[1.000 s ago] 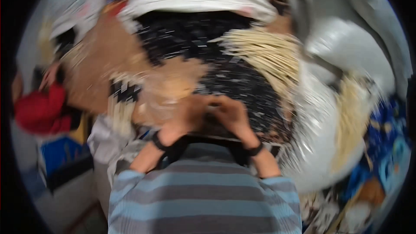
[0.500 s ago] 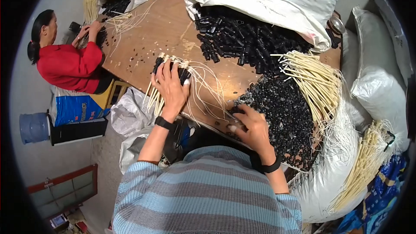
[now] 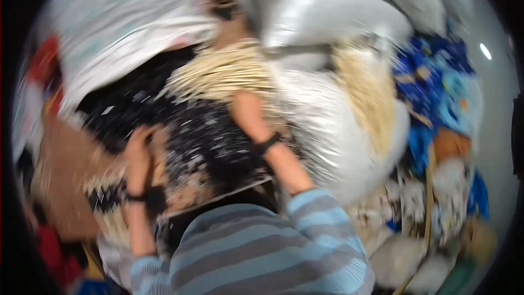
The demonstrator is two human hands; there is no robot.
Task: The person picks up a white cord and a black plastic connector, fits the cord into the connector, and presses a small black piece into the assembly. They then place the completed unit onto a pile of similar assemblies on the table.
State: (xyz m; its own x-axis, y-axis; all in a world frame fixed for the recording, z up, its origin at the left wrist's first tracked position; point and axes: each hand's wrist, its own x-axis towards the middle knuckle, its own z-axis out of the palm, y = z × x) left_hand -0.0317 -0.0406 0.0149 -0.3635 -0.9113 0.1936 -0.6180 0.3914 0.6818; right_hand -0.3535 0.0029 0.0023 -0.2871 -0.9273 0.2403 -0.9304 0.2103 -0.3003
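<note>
Motion smears the picture. My right hand (image 3: pixel 248 113) is at the near edge of a bundle of thin cream-coloured rods (image 3: pixel 224 74); its fingers cannot be made out. My left hand (image 3: pixel 140 150) is over the table beside the heap of black tubular parts (image 3: pixel 117 112), its fingers blurred, and whether it holds anything does not show. Between my hands spreads a pile of small black and clear pieces (image 3: pixel 204 142). To the left of my left wrist lies a row of rods with black parts on their ends (image 3: pixel 103 198).
A large white woven sack (image 3: pixel 128 27) lies behind the black heap. Full white sacks (image 3: pixel 333 16) are stacked at the far right. Another sack (image 3: pixel 322 125) stands by the table's right edge, with a second rod bundle (image 3: pixel 368 98) on it. Blue bags (image 3: pixel 431 71) lie beyond.
My view has swung to the right. My left hand has left the row of capped rods, and my right hand has moved from the small pieces to the cream rod bundle.
</note>
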